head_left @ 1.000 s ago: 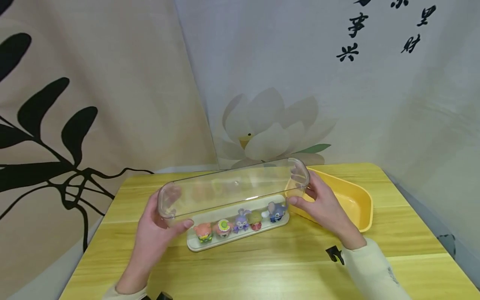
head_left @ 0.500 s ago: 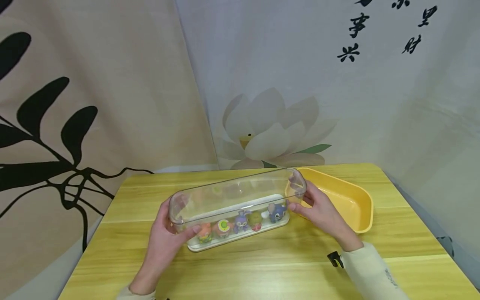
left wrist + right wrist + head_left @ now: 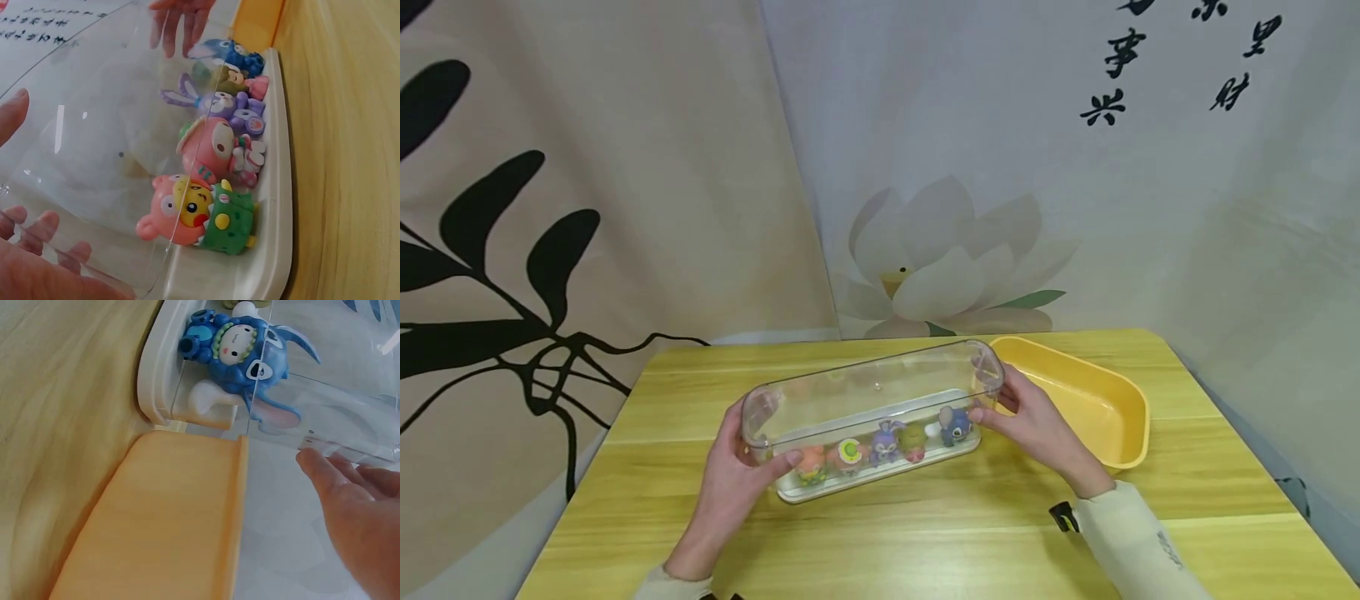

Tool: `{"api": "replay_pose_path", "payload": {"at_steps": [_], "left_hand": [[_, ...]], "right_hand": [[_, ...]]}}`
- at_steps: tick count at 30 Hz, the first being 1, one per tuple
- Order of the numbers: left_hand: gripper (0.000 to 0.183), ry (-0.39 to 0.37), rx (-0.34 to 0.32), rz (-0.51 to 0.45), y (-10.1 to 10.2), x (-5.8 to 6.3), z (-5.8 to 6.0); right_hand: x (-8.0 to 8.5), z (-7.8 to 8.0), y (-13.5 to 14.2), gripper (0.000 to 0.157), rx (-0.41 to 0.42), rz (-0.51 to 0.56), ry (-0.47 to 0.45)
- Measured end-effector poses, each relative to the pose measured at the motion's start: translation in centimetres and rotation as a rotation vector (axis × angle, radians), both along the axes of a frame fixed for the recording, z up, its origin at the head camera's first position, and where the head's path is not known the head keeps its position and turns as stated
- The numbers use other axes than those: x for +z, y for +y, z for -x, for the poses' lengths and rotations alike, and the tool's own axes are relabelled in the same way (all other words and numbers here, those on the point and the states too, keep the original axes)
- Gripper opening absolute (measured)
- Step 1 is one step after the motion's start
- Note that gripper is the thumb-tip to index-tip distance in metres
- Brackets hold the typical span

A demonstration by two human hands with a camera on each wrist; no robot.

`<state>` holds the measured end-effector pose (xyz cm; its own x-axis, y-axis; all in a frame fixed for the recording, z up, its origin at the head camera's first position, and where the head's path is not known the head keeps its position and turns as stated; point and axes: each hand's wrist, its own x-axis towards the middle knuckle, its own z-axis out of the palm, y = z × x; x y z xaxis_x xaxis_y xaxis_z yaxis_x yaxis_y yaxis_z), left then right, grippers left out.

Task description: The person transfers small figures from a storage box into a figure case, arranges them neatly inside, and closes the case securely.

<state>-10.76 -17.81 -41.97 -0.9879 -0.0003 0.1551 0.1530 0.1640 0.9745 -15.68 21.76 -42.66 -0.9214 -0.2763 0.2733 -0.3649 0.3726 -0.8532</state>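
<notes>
Both hands grip a clear plastic cover [image 3: 868,390] by its ends, close over a long white base [image 3: 883,477] on the table. My left hand [image 3: 727,483] has its thumb at the near left corner. At the other end my right hand [image 3: 1037,427] pinches the cover, thumb in front. Several small figurines line the base: a pink-hooded one in a green suit [image 3: 203,215], a pink one [image 3: 219,150], a purple rabbit [image 3: 231,111], a partly covered brown-and-pink one [image 3: 234,78] and a blue big-eared one [image 3: 240,353]. The cover's front edge overlaps them in the head view.
A yellow tray [image 3: 1131,425] stands right behind the right hand, beside the base's right end. The wooden table [image 3: 925,542] reaches back to a hanging cloth [image 3: 962,125] printed with a flower and black characters. Dark leaves are printed on the left cloth.
The cover has come down toward the base over the figurines, its left end shifting right. The left hand moved right with it; the right hand moved slightly left. The base and yellow tray stayed put.
</notes>
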Motion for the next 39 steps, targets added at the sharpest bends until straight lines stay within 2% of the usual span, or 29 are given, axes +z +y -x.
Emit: {"api": "replay_pose_path", "payload": {"at_steps": [7, 15, 24, 39], "left_hand": [[0.091, -0.004, -0.010, 0.007, -0.2, -0.7, 0.5], [0.089, -0.007, -0.032, -0.004, -0.6, -2.3, 1.2], [0.086, -0.028, -0.024, 0.002, -0.7, -4.1, 1.6], [0.084, -0.043, -0.036, -0.022, -0.7, -4.8, 1.8]], "right_hand": [[-0.5, 0.4, -0.1, 0.082, -0.011, 0.004, -0.036], [-1.4, 1.1, -0.1, 0.088, -0.019, -0.046, -0.063], [-1.9, 1.6, -0.5, 0.091, -0.047, -0.047, -0.073], [-1.9, 1.6, -0.5, 0.085, -0.051, -0.078, -0.085]]}}
